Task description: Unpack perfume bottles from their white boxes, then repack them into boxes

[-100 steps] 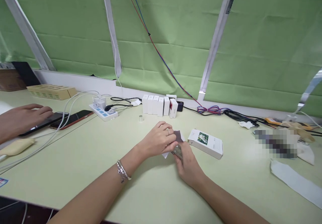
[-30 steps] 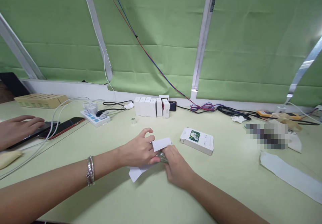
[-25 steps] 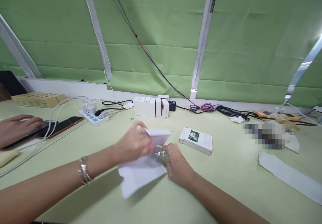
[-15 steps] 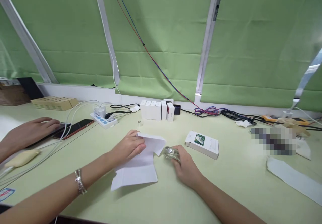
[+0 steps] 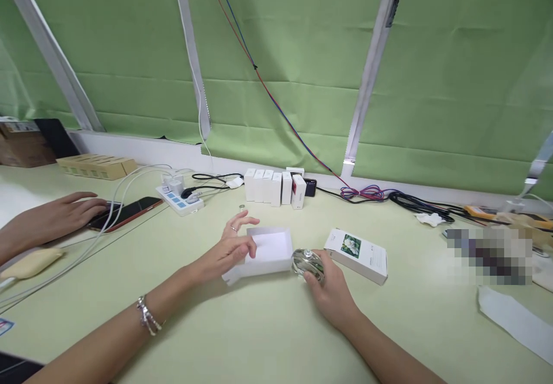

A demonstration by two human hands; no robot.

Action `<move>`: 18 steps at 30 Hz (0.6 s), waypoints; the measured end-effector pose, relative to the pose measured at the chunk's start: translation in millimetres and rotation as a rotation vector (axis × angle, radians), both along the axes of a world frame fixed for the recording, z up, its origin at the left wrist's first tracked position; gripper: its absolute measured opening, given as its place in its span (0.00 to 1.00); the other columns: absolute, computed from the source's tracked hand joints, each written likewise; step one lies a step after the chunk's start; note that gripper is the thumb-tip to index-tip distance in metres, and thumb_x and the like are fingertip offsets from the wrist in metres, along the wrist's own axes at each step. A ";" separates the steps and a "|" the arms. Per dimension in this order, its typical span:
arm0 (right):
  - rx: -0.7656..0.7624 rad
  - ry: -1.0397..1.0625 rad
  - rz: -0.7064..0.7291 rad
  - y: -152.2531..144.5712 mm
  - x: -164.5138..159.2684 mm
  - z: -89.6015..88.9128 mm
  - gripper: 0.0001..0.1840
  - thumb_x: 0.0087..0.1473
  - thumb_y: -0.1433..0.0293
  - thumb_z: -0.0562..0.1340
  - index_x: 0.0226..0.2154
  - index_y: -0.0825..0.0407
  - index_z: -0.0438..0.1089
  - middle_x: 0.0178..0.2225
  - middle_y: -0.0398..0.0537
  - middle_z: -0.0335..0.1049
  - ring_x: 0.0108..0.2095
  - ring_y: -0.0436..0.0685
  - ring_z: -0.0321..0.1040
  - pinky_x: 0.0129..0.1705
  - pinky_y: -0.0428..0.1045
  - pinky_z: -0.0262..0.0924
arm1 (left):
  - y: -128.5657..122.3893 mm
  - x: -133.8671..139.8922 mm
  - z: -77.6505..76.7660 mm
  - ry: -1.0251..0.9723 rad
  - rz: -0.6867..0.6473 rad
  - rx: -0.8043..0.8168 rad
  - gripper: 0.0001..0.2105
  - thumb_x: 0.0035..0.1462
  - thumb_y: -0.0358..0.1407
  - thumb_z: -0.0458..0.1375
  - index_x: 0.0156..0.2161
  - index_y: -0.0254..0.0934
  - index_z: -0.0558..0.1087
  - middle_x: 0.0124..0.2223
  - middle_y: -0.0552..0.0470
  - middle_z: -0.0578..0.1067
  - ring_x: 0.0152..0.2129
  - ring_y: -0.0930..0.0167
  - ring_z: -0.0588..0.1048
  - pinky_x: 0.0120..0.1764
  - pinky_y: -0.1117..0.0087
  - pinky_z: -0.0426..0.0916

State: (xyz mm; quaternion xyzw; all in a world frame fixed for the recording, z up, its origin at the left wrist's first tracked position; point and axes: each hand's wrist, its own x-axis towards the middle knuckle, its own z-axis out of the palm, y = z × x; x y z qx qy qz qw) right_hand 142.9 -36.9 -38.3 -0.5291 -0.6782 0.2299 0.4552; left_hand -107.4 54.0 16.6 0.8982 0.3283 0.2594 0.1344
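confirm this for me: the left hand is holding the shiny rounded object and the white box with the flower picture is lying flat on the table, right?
Not quite: the hand is wrong. The head view shows the right hand holding the shiny rounded object. The white box with the flower picture is lying flat on the table, as you say.

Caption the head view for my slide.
Right hand holding a shiny rounded silvery object, left hand at an open white folded-paper tray, flat white flower-print cardboard box lying at right.
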 end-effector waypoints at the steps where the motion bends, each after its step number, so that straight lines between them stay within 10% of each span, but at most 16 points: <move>1: -0.010 -0.001 -0.003 0.3 0.2 0.4 0.11 0.53 0.69 0.53 0.41 0.52 0.59 0.37 0.48 0.68 0.37 0.57 0.65 0.38 0.51 0.59 | 7.1 -2.6 4.3 -0.042 0.058 0.020 0.32 0.57 0.57 0.33 0.30 0.38 0.72 0.51 0.45 0.63 0.54 0.60 0.53 0.55 0.57 0.52; 8: -0.034 -0.015 0.005 -0.3 0.7 1.7 0.11 0.53 0.69 0.53 0.41 0.51 0.59 0.37 0.48 0.68 0.37 0.57 0.65 0.38 0.51 0.59 | 93.9 5.8 30.7 0.275 0.356 0.092 0.13 0.54 0.39 0.52 0.44 0.39 0.69 0.38 0.50 0.73 0.36 0.67 0.69 0.41 0.67 0.62; 18: -0.067 0.049 0.011 3.4 0.9 3.2 0.12 0.52 0.68 0.54 0.41 0.51 0.59 0.37 0.48 0.69 0.37 0.57 0.66 0.39 0.51 0.59 | 143.1 13.5 4.9 0.470 0.392 -0.096 0.10 0.42 0.39 0.59 0.32 0.41 0.72 0.37 0.52 0.76 0.37 0.64 0.72 0.38 0.68 0.64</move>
